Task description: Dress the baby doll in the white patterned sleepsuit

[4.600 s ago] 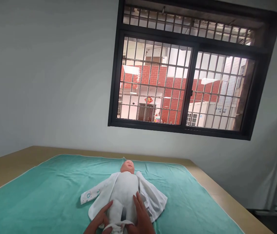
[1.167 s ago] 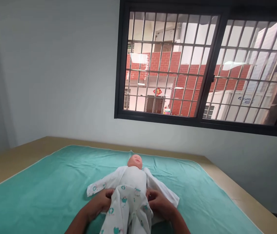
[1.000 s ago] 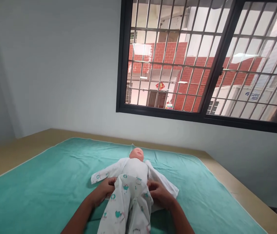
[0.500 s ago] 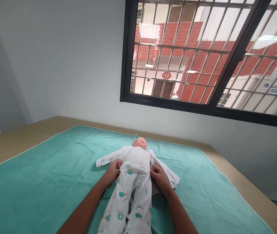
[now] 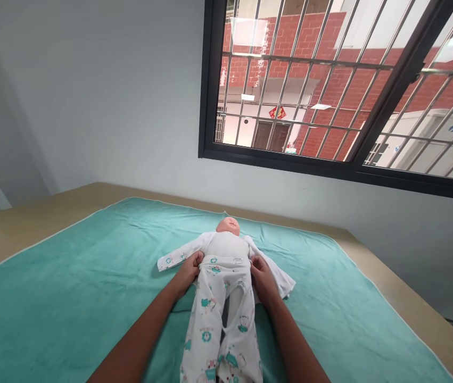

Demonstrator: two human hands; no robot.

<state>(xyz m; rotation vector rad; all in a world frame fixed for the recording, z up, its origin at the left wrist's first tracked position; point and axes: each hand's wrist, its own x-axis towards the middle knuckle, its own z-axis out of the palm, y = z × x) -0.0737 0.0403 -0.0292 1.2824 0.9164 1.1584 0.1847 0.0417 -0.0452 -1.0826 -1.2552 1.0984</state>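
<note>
A baby doll lies on its back, head toward the wall, in a white long-sleeved top. Patterned white baby trousers cover it from the waist down, their legs stretching toward me. My left hand is closed on the left side of the waistband, fingers pinched. On the opposite side, my right hand grips the waistband's right edge. One sleeve of the top extends out to the left; white cloth of the top spreads out beyond my right hand. The doll's legs are hidden by the trousers.
A green towel lies under the doll on a light wooden table. Behind the table rises a grey-white wall with a dark-framed barred window at the upper right.
Both hands have drawn the waistband slightly up toward the doll's chest. The trouser legs have shifted to the right and lie straighter. The camera view has tilted a little.
</note>
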